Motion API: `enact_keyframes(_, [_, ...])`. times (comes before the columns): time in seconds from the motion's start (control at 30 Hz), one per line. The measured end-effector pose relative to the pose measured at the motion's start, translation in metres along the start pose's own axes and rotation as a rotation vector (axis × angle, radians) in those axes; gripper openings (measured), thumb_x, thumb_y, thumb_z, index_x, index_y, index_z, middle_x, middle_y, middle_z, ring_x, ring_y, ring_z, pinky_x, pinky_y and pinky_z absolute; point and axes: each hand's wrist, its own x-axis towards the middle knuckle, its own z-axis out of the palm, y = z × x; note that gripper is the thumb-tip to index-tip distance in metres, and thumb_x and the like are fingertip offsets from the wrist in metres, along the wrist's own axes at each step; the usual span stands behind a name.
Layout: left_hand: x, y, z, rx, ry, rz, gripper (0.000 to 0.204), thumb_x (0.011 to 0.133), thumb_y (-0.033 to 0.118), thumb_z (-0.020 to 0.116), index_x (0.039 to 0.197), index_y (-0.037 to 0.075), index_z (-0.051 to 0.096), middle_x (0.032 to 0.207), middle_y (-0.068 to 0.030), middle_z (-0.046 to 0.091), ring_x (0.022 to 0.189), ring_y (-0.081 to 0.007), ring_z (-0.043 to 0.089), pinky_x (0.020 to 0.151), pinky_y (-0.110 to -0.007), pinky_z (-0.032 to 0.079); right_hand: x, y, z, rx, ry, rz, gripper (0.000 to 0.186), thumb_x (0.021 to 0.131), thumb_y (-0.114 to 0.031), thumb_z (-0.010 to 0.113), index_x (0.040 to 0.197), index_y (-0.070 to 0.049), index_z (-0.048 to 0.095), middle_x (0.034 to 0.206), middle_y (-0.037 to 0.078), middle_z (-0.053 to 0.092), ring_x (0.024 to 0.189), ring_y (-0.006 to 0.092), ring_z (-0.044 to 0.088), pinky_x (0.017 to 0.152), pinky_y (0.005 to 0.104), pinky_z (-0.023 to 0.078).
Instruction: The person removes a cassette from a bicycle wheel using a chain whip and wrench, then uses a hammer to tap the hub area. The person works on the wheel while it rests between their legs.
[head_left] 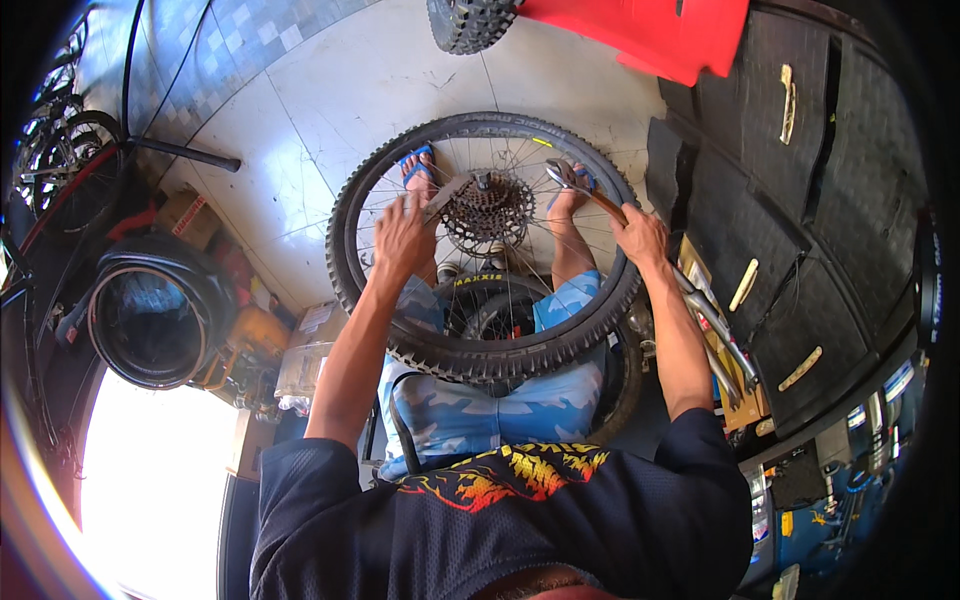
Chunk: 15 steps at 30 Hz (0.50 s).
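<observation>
A bicycle wheel with a knobby black tyre [612, 310] lies tilted across my thighs, its cassette [487, 213] facing up. My left hand [402, 237] is closed round a flat grey metal bar tool [446, 197]. The bar's far end reaches the left side of the cassette; whether a chain is fixed to it I cannot make out. In my right hand [641, 238] is a wrench [592, 192], gripped by its handle above the right of the rim. The wrench's jaw points up and left, apart from the cassette.
Black drawers [765, 190] with pale handles stand to the right. A red plastic piece [650, 35] and another knobby tyre [468, 25] are at the far side. At left are bicycles [75, 170], hanging black tyres [150, 325] and boxes. A second tyre [475, 290] sits beneath the wheel.
</observation>
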Motion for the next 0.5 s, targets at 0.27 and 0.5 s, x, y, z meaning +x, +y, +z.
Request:
enact_keyframes(0.27, [0.092,0.059,0.052,-0.730,0.089,0.151,0.048,0.089,0.024,0.074,0.129,0.000,0.064,0.118,-0.0254,0.070,0.113,-0.0420,0.067,0.099,-0.042,0.052,-0.044,-0.061,0.001,0.526,-0.037,-0.041,0.059,0.097,-0.061,0.058,0.125,-0.009,0.063,0.095,0.022,0.074,0.096,0.0480,0.069,0.077,0.0517,0.055])
enact_keyframes(0.5, [0.085,0.055,0.057,-0.823,-0.047,0.097,0.045,0.080,0.022,0.082,0.118,0.002,0.072,0.117,-0.0198,0.072,0.111,-0.0322,0.069,0.097,-0.038,0.053,-0.062,-0.103,-0.004,0.807,-0.157,-0.093,0.046,0.104,-0.043,0.055,0.130,-0.005,0.058,0.102,0.022,0.071,0.096,0.0469,0.068,0.079,0.0502,0.053])
